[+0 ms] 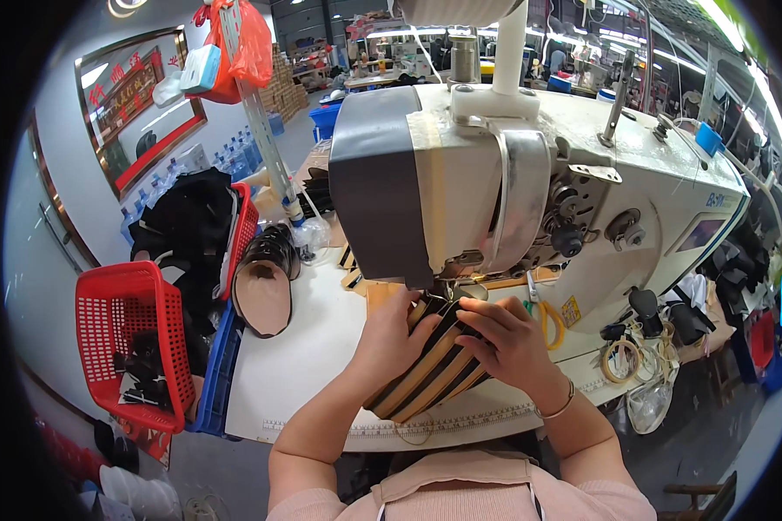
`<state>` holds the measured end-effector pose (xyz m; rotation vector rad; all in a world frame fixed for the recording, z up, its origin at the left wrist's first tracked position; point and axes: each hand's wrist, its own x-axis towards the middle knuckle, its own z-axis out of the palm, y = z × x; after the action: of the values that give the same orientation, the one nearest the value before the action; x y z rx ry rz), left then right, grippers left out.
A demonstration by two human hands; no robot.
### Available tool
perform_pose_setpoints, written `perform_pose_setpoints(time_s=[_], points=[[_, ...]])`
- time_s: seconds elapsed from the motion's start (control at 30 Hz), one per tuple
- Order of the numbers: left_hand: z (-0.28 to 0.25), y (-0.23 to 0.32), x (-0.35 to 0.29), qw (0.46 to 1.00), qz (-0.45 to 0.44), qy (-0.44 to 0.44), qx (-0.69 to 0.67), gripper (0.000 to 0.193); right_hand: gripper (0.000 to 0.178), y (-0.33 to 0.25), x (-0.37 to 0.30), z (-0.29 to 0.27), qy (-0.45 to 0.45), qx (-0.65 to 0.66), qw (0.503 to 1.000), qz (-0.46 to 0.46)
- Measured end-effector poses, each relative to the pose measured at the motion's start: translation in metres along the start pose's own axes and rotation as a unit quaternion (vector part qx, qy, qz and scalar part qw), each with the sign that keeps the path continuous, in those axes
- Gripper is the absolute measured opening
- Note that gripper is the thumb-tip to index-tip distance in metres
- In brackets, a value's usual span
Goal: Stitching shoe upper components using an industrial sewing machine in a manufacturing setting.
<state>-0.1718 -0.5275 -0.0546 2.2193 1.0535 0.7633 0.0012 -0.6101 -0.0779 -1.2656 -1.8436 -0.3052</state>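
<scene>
A piece of material with black and tan stripes (426,369) lies slanted on the white table under the sewing machine (378,174). My left hand (398,328) grips its left side near the needle area, with thumb and fingers bent on it. On its right side, my right hand (506,340) holds it with bent fingers close to the presser foot. The needle tip and the edge being sewn are partly hidden by the fingers. Scissors with yellow handles (551,325) lie just right of my right hand.
Left on the table sits a stack of black pieces with a beige oval face (263,297). Beyond it are a red basket (172,347), a blue crate (223,373) and black fabric (187,217). Tape rolls (620,361) lie at right. A ruler strip (487,419) follows the front edge.
</scene>
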Motion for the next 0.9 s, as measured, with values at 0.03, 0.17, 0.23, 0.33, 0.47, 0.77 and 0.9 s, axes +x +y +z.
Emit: perform_pose_setpoints(time_s=[0.03, 0.17, 0.23, 0.33, 0.47, 0.77, 0.9], points=[[-0.003, 0.002, 0.002, 0.999, -0.038, -0.027, -0.003, 0.036, 0.031, 0.002, 0.003, 0.001, 0.003, -0.006, 1.000, -0.004], [-0.002, -0.007, 0.008, 0.998, -0.019, -0.039, -0.035, 0.035, 0.029, 0.008, 0.008, 0.001, 0.003, -0.017, 1.000, 0.002], [-0.008, -0.016, 0.022, 0.987, -0.058, -0.068, -0.130, 0.041, 0.028, 0.010, 0.015, 0.003, 0.014, -0.039, 0.999, -0.014], [-0.011, -0.047, 0.066, 0.978, 0.013, -0.107, -0.178, 0.051, 0.027, 0.011, 0.026, 0.006, 0.015, -0.044, 0.999, -0.017], [-0.023, -0.050, 0.089, 0.976, 0.045, -0.158, -0.142, 0.057, 0.027, 0.015, 0.040, 0.007, 0.010, -0.059, 0.998, -0.033], [-0.042, -0.051, 0.109, 0.940, -0.113, -0.182, -0.264, 0.034, 0.025, 0.023, 0.070, 0.026, -0.008, -0.102, 0.994, -0.037], [-0.039, -0.062, 0.119, 0.935, -0.109, -0.157, -0.300, 0.038, 0.023, 0.034, 0.085, 0.033, -0.007, -0.098, 0.995, -0.020]])
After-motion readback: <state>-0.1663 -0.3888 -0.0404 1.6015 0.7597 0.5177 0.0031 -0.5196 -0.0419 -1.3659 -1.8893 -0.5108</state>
